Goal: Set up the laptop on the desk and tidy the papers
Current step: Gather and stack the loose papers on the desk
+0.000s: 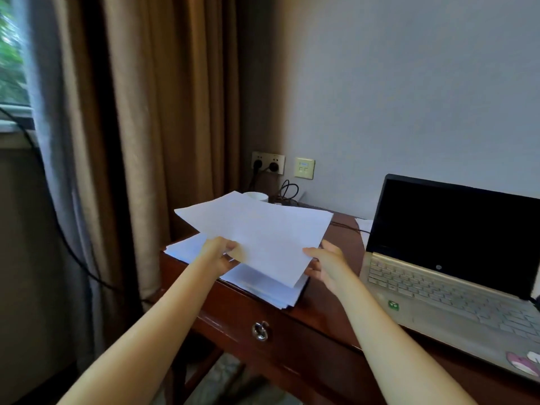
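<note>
Both hands hold a few white sheets (257, 232) lifted clear above the paper stack (263, 287). The left hand (220, 255) pinches the near left edge, thumb on top and fingers curled beneath. The right hand (324, 266) grips the near right corner, thumb laid over the paper and fingers curled under it. The sheets are tilted, far edge higher.

The stack lies on the left end of the wooden desk (318, 317), its edges unevenly squared. The laptop (450, 258) stands open on the desk to the right, just beside the right hand (screen dark). Another loose sheet (365, 226) lies behind the laptop's left edge.

At the desk's rear: a white cup (257, 196), partly hidden by the held sheets, and black cables (287, 191) below the wall sockets (268, 162). A drawer ring pull (260, 330) sits on the desk front.
</note>
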Demonstrator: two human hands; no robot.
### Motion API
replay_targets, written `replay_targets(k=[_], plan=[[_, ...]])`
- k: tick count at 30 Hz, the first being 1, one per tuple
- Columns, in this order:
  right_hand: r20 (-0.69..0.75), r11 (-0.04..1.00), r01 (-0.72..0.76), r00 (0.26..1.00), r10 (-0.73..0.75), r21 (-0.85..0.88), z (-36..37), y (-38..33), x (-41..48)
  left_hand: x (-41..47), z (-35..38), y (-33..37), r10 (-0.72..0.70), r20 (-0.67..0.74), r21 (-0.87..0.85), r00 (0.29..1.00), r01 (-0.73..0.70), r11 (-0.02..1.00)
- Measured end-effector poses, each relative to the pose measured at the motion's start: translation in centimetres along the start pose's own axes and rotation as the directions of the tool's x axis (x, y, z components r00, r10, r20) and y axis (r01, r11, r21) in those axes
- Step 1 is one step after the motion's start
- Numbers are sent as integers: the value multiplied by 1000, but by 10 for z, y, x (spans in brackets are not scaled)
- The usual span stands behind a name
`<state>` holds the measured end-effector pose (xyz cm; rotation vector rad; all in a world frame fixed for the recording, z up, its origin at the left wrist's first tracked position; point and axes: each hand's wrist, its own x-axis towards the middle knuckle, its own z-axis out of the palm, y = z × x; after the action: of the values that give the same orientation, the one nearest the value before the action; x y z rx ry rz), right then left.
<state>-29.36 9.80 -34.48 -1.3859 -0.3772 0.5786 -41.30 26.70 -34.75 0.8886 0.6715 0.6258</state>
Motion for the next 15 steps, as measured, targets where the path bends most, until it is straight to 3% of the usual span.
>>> replay_targets(k=[15], plan=[[-126, 994, -47, 991, 33, -104, 4, 15, 3, -3, -12, -14, -32, -42, 77, 999, 36, 996]])
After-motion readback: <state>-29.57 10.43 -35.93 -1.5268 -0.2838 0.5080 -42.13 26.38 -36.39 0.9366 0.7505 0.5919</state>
